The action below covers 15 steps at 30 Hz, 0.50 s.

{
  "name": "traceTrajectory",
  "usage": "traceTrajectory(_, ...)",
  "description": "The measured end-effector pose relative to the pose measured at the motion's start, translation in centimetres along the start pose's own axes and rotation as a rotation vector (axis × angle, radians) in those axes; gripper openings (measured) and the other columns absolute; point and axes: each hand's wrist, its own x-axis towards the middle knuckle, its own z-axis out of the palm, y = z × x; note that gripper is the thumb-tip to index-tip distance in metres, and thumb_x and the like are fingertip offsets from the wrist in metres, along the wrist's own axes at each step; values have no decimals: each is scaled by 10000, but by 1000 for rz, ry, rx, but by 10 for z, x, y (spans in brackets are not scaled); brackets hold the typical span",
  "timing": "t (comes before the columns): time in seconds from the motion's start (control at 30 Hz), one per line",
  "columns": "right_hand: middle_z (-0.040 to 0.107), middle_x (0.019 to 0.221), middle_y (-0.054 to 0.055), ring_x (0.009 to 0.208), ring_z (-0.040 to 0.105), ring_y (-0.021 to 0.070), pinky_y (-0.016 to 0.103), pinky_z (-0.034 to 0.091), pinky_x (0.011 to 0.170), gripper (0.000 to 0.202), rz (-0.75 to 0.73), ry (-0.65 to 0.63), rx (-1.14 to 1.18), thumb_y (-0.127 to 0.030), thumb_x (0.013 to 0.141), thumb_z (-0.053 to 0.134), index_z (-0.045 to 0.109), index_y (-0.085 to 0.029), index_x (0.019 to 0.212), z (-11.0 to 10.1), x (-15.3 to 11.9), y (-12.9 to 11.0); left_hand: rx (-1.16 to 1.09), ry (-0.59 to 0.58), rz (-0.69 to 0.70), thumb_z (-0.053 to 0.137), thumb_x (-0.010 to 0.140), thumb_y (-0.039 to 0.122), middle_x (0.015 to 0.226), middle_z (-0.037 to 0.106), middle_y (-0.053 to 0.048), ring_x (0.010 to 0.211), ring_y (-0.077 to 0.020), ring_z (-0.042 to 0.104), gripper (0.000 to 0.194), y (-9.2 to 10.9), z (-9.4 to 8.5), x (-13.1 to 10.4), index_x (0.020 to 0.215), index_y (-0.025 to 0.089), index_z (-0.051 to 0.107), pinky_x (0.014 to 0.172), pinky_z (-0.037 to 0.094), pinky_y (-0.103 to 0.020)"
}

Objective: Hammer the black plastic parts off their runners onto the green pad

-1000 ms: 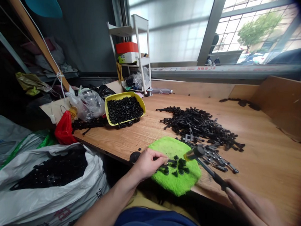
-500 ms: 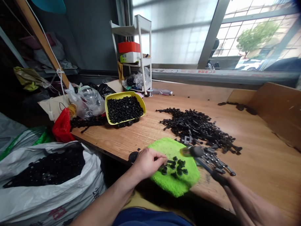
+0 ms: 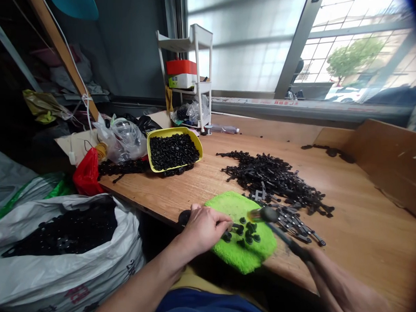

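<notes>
My left hand (image 3: 206,226) is closed in a pinch on a small black plastic part (image 3: 236,227), which juts from the fingertips over a bright green cloth (image 3: 230,203). Several black round-headed knobs (image 3: 250,235) lie on the cloth just right of that part. My right hand (image 3: 338,274) is wrapped round the handle of a mallet (image 3: 268,215), partly blurred. Its head, dark with a yellowish end, hangs above the cloth's right side, apart from the held part as far as I can tell. The fingers of the right hand are partly smeared.
A heap of black bar-shaped parts (image 3: 270,174) spreads over the wooden table (image 3: 353,201) behind the cloth. A yellow tub (image 3: 200,149) full of black knobs stands at the back left. Below the table's left edge is a white sack (image 3: 125,250) of black pieces.
The mallet head has shifted slightly left and down over the cloth. My left hand stays on the black part. The whole view has moved slightly.
</notes>
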Motion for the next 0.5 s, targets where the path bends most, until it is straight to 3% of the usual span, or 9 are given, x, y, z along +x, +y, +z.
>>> traceTrajectory(0.13,609,769,41,568,586,182,213,418,414,301,-74,-42,-20,-301,941,260,391,-186,1186,0,2,2,69,-19,21,493,768,298,538,626,-2,553,-118,490,250,2,-3,1,624,235,686,726,270,-261)
traceTrajectory(0.27,605,909,87,719,602,211,220,455,477,320,-38,39,-26,-286,943,248,368,-160,1211,2,5,5,143,-73,1,472,778,293,546,615,17,535,-101,473,262,5,-7,3,619,223,669,731,260,-263)
traceTrajectory(0.4,564,614,-20,452,545,170,214,369,343,250,-64,-72,76,-275,934,288,435,-229,1130,5,7,11,137,-90,-4,468,781,296,540,606,25,547,-98,482,282,4,-7,5,585,207,650,738,269,-267)
traceTrajectory(0.5,612,845,18,701,598,207,212,439,460,274,97,48,241,-336,930,332,458,-275,1165,4,4,13,-35,-97,-64,494,766,330,602,629,12,587,-105,499,254,-6,-1,6,641,197,672,674,298,-244)
